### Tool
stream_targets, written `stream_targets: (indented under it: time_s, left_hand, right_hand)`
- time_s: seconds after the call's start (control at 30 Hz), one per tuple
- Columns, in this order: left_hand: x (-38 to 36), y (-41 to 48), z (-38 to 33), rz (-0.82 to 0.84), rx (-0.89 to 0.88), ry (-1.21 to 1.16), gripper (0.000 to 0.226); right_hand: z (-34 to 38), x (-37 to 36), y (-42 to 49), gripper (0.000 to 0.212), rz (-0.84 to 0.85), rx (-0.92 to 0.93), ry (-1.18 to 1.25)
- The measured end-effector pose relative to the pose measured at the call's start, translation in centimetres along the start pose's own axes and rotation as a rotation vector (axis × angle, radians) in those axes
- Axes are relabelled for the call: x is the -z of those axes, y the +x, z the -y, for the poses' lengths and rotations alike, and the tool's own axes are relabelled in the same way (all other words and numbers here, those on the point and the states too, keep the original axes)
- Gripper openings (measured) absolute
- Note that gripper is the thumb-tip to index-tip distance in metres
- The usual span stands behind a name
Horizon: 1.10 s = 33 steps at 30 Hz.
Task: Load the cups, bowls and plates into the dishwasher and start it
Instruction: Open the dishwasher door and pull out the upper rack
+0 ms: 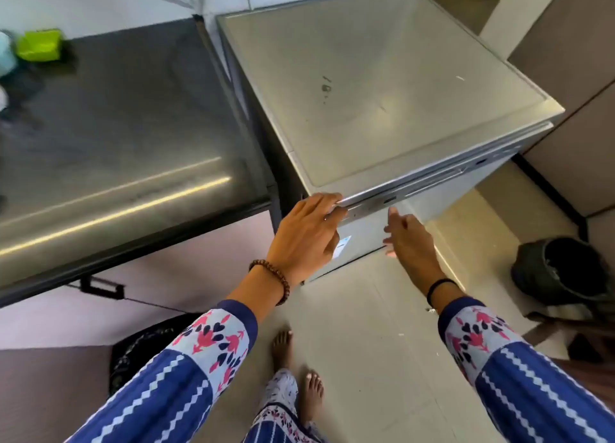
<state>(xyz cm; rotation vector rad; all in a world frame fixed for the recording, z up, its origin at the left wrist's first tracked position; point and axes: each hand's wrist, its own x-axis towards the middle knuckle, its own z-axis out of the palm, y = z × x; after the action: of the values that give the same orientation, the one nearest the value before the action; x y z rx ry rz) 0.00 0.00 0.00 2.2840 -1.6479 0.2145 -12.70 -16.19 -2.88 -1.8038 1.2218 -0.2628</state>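
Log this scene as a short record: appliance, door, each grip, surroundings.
dishwasher: stands right of the steel table
door: looks closed or nearly so
left grip: fingers curled over the door's top edge
right grip: fingers straight, at the door front; contact unclear
green item: on the table's far left
black bin: on the floor, right

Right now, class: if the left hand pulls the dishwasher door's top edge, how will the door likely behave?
The dishwasher door looks like rigid metal, so it should probably swing without flexing. Its smooth top edge may be slippery under the left hand. The right hand is open nearby, suggesting some weight.
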Motion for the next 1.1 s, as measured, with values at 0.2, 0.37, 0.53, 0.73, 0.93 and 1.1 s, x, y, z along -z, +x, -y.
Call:
stream_targets:
  time_s: [0.2, 0.37, 0.53, 0.73, 0.93, 1.1]
  left_hand:
    - [-1.5, 3.3, 1.4, 0.063, -0.092, -0.084, 0.041]
    - [-1.8, 4.5, 1.4, 0.06, -0.038, -0.187, 0.037]
    - [-2.8, 4.1, 1.5, 0.009, -0.07, -0.151, 0.029]
    - [-3.4, 4.4, 1.6, -0.032, -0.143, -0.111, 0.023]
    - [-4.2, 5.0, 0.5, -0.003, -0.152, -0.014, 0.031]
    - [-4.8, 5.4, -2.0, 0.031, -0.152, 0.081, 0.042]
  right_hand:
    - [2.9, 1.8, 4.2, 0.047, -0.061, -0.131, 0.488]
    - [3.7, 2.0, 7.5, 0.031, -0.179, -0.2, 0.67]
    - [4.3, 2.5, 9.7, 0.037, -0.214, -0.331, 1.02]
    - [4.4, 3.4, 9.9, 0.029, -0.174, -0.376, 1.04]
    - [4.1, 4.2, 10.5, 0.061, -0.119, -0.443, 1.024]
    - [2.7, 4.6, 8.9, 0.085, -0.134, -0.407, 0.942]
